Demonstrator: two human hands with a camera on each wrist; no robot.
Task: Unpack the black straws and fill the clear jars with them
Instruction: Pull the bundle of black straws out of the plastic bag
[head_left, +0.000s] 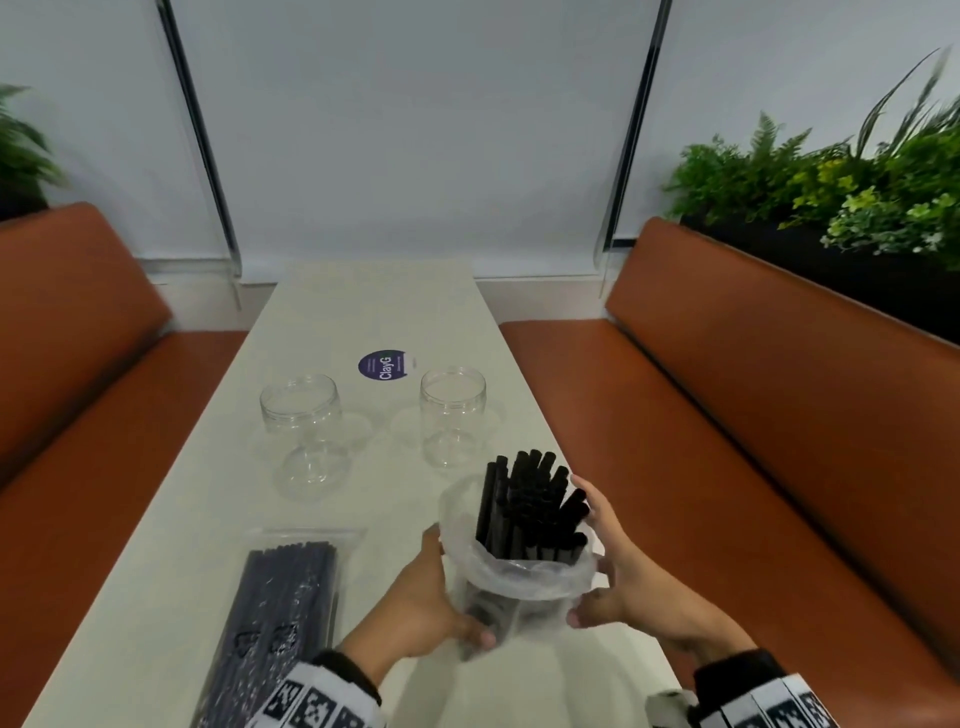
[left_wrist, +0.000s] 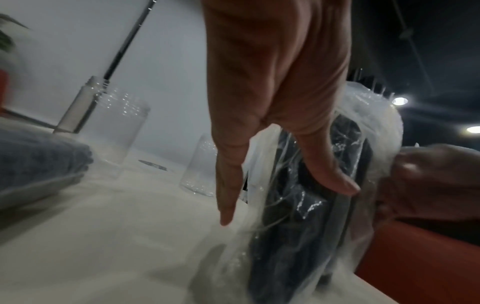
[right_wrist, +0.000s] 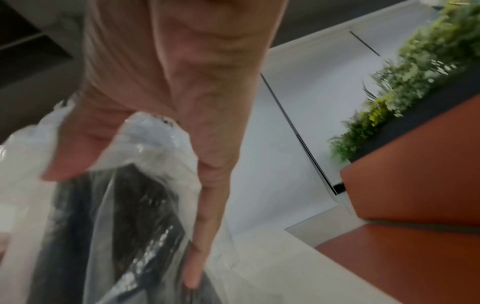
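Note:
A clear plastic bag (head_left: 519, 577) stands upright near the table's (head_left: 363, 312) front right, with several thick black straws (head_left: 530, 499) sticking out of its open top. My left hand (head_left: 460, 587) grips the bag's lower left side, thumb on the near face. My right hand (head_left: 576, 551) holds the right side, fingers reaching up beside the straw tips. In the left wrist view the left hand (left_wrist: 285, 203) has its thumb on the bag (left_wrist: 311, 216) and its index finger straight down. In the right wrist view the right hand (right_wrist: 124, 226) clasps the bag (right_wrist: 135, 205).
Two empty clear jars (head_left: 301, 415) (head_left: 453, 410) stand mid-table, with a round purple sticker (head_left: 383, 365) behind them. A flat pack of thin dark straws (head_left: 280, 613) lies front left. Orange benches (head_left: 753, 441) (head_left: 78, 389) flank the table; a planter (head_left: 857, 208) sits behind the right one.

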